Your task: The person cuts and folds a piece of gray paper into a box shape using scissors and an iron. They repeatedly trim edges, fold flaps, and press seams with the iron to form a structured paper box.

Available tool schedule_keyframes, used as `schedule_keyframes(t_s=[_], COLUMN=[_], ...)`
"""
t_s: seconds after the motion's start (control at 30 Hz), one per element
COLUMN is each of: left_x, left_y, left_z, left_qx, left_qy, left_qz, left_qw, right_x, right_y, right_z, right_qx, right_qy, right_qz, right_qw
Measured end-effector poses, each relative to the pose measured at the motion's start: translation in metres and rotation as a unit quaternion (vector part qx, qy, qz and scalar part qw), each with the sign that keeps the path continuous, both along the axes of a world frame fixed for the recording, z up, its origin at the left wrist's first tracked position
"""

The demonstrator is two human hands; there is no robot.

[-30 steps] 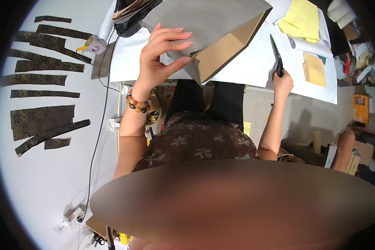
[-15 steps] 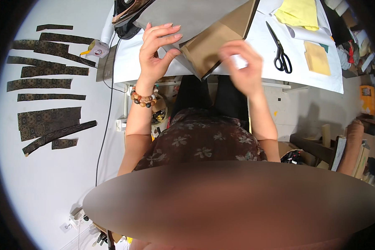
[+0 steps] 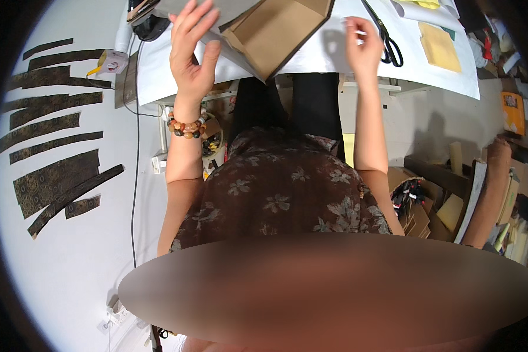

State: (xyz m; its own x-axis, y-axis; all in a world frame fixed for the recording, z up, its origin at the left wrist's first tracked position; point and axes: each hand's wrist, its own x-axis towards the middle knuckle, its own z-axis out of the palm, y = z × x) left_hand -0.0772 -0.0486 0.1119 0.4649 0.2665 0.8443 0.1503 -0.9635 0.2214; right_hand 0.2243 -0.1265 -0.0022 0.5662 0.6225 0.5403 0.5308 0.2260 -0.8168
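A shallow brown cardboard box with dark edges lies tilted at the table's front edge, one corner over it. Grey sheet material lies against its left side. My left hand, with a beaded bracelet at the wrist, is raised just left of the box over the grey sheet. Its fingers are spread and hold nothing. To the right of the box, my right hand hovers above the white table cover. Its thumb and fingers curl together in a pinch; anything between them is too small to make out. Black-handled scissors lie beside that hand.
A yellow foam-like piece and a white roll lie at the table's right. Dark patterned strips hang on the white surface at left, near a tape dispenser and a black cable. Boxes and a brown roll stand right.
My right hand has moved right, off the box's edge and toward the scissors. My left hand has its fingers more upright. The whole view has shifted, with the table now higher in it.
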Motion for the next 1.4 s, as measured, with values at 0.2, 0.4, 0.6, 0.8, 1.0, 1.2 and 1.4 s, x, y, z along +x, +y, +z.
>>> schedule_keyframes(t_s=[0.2, 0.4, 0.6, 0.8, 1.0, 1.2, 1.4], left_x=[-0.005, -0.02, -0.009, -0.002, 0.033, 0.044, 0.036], left_y=[-0.04, -0.073, -0.089, -0.075, -0.075, -0.074, -0.073], left_z=[-0.053, -0.117, -0.143, -0.014, 0.069, 0.06, 0.056], left_qx=[-0.118, -0.251, -0.474, -0.097, 0.015, 0.052, 0.067], left_qy=[-0.014, -0.053, -0.219, -0.213, 0.113, 0.062, -0.03], left_qz=[0.081, 0.159, 0.137, 0.124, 0.225, 0.306, 0.3], left_qw=[0.99, 0.953, 0.842, 0.964, 0.968, 0.948, 0.951], right_x=[0.103, 0.113, 0.131, 0.121, 0.115, 0.079, 0.069], right_y=[-0.011, -0.021, -0.033, -0.04, -0.097, -0.141, -0.14], right_z=[-0.067, -0.074, -0.047, -0.021, 0.03, 0.085, 0.136], right_qx=[-0.22, -0.199, -0.374, -0.373, -0.21, -0.109, -0.111], right_qy=[-0.25, -0.207, -0.203, -0.229, -0.267, 0.129, 0.38], right_qz=[-0.143, -0.148, -0.077, -0.115, -0.126, 0.115, 0.347], right_qw=[0.932, 0.947, 0.902, 0.892, 0.932, 0.979, 0.85])
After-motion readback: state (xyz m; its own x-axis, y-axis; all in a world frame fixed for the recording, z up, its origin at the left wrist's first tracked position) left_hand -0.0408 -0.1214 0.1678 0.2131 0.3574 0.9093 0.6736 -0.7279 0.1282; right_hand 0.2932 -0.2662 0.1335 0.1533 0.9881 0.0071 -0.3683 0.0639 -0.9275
